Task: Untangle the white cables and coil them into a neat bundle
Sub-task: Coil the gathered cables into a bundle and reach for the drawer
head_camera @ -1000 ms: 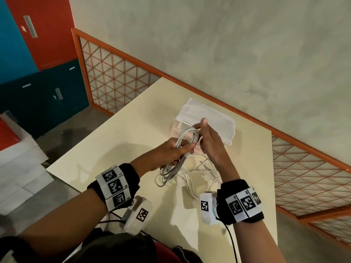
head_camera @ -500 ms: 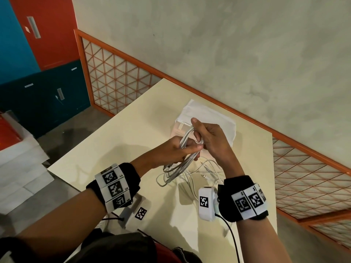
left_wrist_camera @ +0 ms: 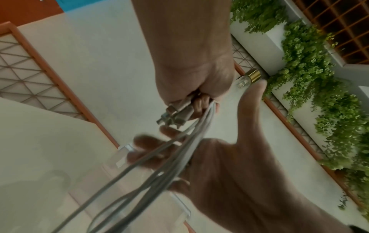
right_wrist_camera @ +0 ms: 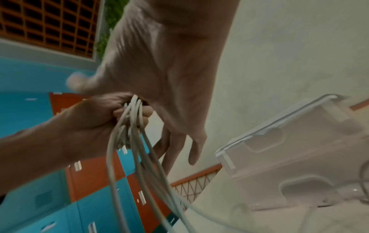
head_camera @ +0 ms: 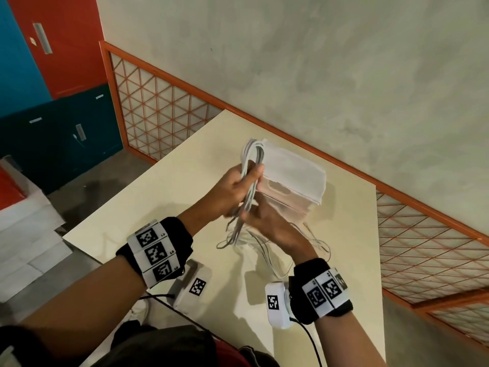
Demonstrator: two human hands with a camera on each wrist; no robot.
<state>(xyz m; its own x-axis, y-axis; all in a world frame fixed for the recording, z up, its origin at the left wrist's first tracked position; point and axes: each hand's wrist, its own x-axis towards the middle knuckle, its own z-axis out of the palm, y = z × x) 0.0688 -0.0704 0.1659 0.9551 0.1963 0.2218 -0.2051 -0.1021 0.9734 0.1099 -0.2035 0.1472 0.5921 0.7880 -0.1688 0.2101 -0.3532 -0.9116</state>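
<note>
— Hands: how many?
— Two. Right hand is nearest, fingers loose and spread, strands running across them, nothing pinched. Left hand just above, fist curled tight round the white cables.
— Cable count?
— One looped bunch, held up over the table. Strand count unclear. Loose ends trail onto the tabletop.
— Containers?
— One clear box behind the hands, one white cloth on top. Can't tell the contents.
</note>
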